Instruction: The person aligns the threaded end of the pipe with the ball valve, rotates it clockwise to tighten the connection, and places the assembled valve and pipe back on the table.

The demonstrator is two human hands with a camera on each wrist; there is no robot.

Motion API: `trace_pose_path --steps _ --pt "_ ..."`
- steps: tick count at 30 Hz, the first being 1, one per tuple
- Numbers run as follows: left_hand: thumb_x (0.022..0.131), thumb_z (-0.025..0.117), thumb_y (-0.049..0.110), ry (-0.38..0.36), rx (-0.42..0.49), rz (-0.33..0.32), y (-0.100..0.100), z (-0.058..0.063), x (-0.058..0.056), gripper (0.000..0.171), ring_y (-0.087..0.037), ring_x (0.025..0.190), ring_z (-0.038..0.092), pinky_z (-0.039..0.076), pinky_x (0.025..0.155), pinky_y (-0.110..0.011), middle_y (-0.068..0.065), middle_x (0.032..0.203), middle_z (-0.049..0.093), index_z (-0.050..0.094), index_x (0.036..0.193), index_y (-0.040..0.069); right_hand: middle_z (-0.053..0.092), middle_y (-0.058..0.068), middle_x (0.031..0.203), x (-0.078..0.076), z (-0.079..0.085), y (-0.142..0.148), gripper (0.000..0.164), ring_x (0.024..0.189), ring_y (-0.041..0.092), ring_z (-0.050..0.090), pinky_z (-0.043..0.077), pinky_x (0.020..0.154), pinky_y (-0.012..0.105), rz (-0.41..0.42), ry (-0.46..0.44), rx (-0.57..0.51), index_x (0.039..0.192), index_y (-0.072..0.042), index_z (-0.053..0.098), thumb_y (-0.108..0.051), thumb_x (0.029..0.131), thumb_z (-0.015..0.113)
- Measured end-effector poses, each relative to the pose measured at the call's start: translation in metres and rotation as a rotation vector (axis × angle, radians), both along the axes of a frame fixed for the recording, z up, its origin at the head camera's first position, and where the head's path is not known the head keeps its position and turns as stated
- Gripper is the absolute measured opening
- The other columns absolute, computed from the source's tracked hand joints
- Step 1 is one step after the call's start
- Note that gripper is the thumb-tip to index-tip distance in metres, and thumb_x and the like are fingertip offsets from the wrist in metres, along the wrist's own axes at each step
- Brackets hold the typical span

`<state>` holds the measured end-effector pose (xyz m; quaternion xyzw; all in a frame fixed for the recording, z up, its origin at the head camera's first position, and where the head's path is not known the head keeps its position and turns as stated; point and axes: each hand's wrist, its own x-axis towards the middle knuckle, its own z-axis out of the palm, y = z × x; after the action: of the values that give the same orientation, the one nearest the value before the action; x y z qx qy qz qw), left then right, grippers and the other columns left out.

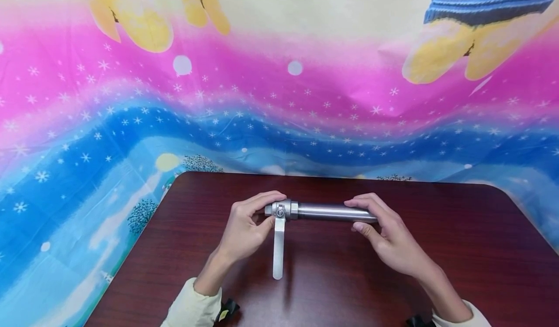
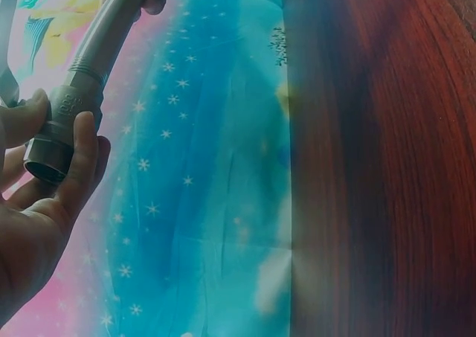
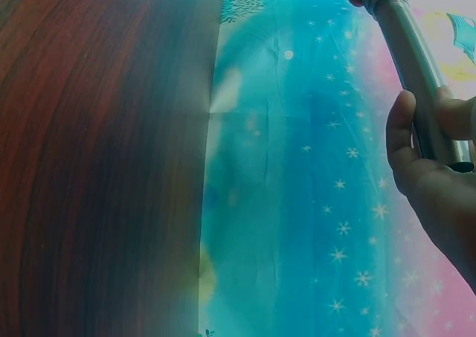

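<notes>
Held level above the table is a metal ball valve (image 1: 281,209) joined to a steel pipe (image 1: 332,212). My left hand (image 1: 246,227) grips the valve body at its left end, thumb below and fingers over the top. The valve's flat lever handle (image 1: 278,254) points down toward me. At the pipe's right end, my right hand (image 1: 393,237) holds it between thumb and fingers. The left wrist view shows the valve's open end (image 2: 48,158) between thumb and fingers. In the right wrist view the pipe (image 3: 413,69) runs up to the valve.
A dark reddish-brown wooden table (image 1: 196,298) with rounded far corners lies below the hands. Behind and beside it hangs a colourful printed cloth (image 1: 262,94) with snowflakes. Dark straps (image 1: 227,310) show at the sleeves.
</notes>
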<state>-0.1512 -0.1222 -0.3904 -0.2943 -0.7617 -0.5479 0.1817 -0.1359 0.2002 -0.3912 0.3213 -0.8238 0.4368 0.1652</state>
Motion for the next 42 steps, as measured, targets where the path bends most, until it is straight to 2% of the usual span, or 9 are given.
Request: trace_pose_path --steps 4,9,14,19,24,27,33,38,42 --pt "0.081 0.067 -0.024 -0.002 0.012 -0.014 0.0000 -0.0011 -0.0002 0.050 -0.016 0.106 0.073 0.066 0.081 -0.031 -0.015 0.126 0.077 0.076 0.124 -0.001 0.064 0.004 0.130 0.0003 0.0008 0.0005 0.054 0.084 0.009 0.072 0.061 0.075 0.022 0.037 -0.041 -0.044 0.141 -0.009 0.064 0.018 0.095 0.064" --pt "0.082 0.068 -0.022 0.007 0.010 -0.017 -0.0002 -0.0006 0.0002 0.048 -0.017 0.107 0.073 0.065 0.081 -0.027 -0.016 0.127 0.077 0.076 0.125 -0.003 0.064 0.002 0.128 -0.0003 0.0007 0.0024 0.048 0.083 0.008 0.073 0.062 0.074 0.025 0.054 -0.075 -0.056 0.143 -0.012 0.063 0.012 0.101 0.059" --pt "0.081 0.068 -0.022 0.011 0.011 -0.014 -0.0005 0.0003 0.0011 0.050 -0.018 0.110 0.073 0.064 0.084 -0.024 -0.014 0.127 0.077 0.076 0.125 0.001 0.065 0.003 0.126 -0.0006 0.0004 0.0029 0.045 0.084 0.008 0.073 0.063 0.074 0.026 0.066 -0.088 -0.057 0.144 -0.009 0.062 0.011 0.104 0.056" --pt "0.081 0.069 -0.024 0.029 0.018 -0.015 -0.0004 -0.0003 0.0008 0.052 -0.018 0.111 0.073 0.063 0.086 -0.021 -0.015 0.127 0.077 0.077 0.125 0.002 0.059 0.005 0.136 0.0017 0.0001 0.0021 0.046 0.095 0.006 0.072 0.062 0.081 0.024 0.070 -0.113 -0.034 0.147 -0.009 0.059 0.009 0.104 0.058" --pt "0.081 0.069 -0.023 0.028 0.014 -0.009 -0.0007 -0.0001 0.0000 0.051 -0.016 0.109 0.073 0.065 0.082 -0.027 -0.014 0.127 0.077 0.077 0.125 0.002 0.050 0.001 0.144 0.0042 -0.0007 0.0019 0.057 0.122 0.001 0.053 0.046 0.097 0.010 0.015 -0.097 0.034 0.147 -0.013 0.056 0.012 0.097 0.066" --pt "0.081 0.069 -0.023 0.017 0.010 -0.004 -0.0009 0.0000 -0.0005 0.051 -0.016 0.108 0.072 0.066 0.080 -0.031 -0.013 0.126 0.077 0.077 0.125 0.003 0.050 0.002 0.141 0.0040 -0.0008 0.0010 0.057 0.125 0.003 0.047 0.041 0.097 0.009 0.009 -0.065 0.035 0.143 -0.010 0.056 0.017 0.093 0.066" --pt "0.082 0.068 -0.022 0.010 0.019 -0.009 -0.0008 0.0008 0.0006 0.051 -0.017 0.109 0.072 0.065 0.081 -0.027 -0.012 0.127 0.077 0.077 0.125 0.003 0.056 0.001 0.132 0.0025 0.0007 -0.0001 0.055 0.118 0.004 0.051 0.041 0.095 0.011 -0.015 0.006 0.040 0.136 -0.010 0.061 0.020 0.090 0.069" --pt "0.082 0.067 -0.022 0.002 0.028 -0.015 -0.0014 -0.0006 -0.0002 0.052 -0.017 0.111 0.072 0.065 0.082 -0.030 -0.012 0.128 0.077 0.077 0.126 0.004 0.058 0.002 0.133 0.0024 0.0022 0.0011 0.053 0.099 0.004 0.065 0.052 0.087 0.013 0.000 -0.018 0.023 0.140 -0.007 0.061 0.018 0.093 0.066" --pt "0.083 0.067 -0.022 -0.001 0.029 -0.023 -0.0009 -0.0012 -0.0011 0.050 -0.018 0.111 0.073 0.066 0.084 -0.031 -0.013 0.128 0.076 0.076 0.126 0.001 0.059 0.003 0.131 0.0026 0.0033 0.0023 0.051 0.085 0.009 0.071 0.060 0.078 0.021 0.021 -0.047 0.002 0.142 -0.009 0.061 0.016 0.098 0.062"
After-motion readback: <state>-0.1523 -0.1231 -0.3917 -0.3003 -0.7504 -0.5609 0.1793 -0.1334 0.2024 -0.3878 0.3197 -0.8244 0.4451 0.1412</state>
